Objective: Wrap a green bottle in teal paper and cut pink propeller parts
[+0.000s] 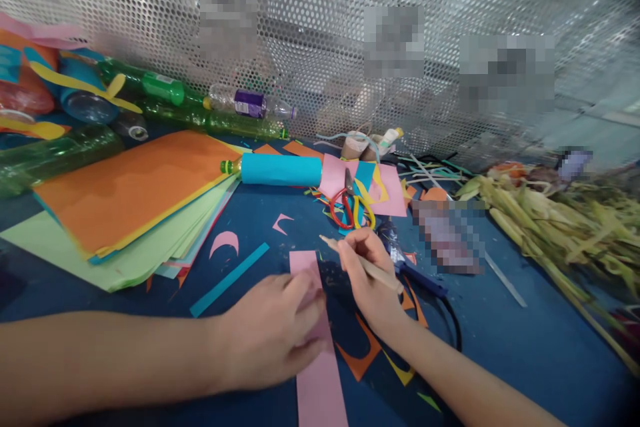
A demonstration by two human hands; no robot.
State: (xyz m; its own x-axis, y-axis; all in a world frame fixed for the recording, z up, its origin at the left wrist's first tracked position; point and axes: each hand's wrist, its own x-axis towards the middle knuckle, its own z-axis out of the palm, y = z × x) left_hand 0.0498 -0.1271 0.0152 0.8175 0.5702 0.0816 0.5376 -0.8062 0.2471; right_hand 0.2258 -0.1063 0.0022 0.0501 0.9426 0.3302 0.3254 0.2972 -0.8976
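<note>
My left hand point(280, 327) lies palm down across a long pink paper strip point(320, 387), its fingers apart and slightly bent on the paper; the thumb is hidden. In my right hand point(375, 280) a pale wooden pencil point(380, 273) is pinched, tip pointing up and left, just beyond the strip's right edge. Scissors point(349, 210) with one red and one yellow handle lie above the right hand. A thin blue paper strip point(230, 280) rests left of the pink one. A bottle wrapped in blue paper point(283, 169) lies on its side farther back.
Stacked coloured sheets point(140, 180) spread at the left. Several plastic bottles point(250, 104) lie along the perforated metal wall point(310, 13). A dark blue glue gun point(423, 279) with a cord, orange paper scraps point(367, 350) and dried husks point(550, 227) are at the right.
</note>
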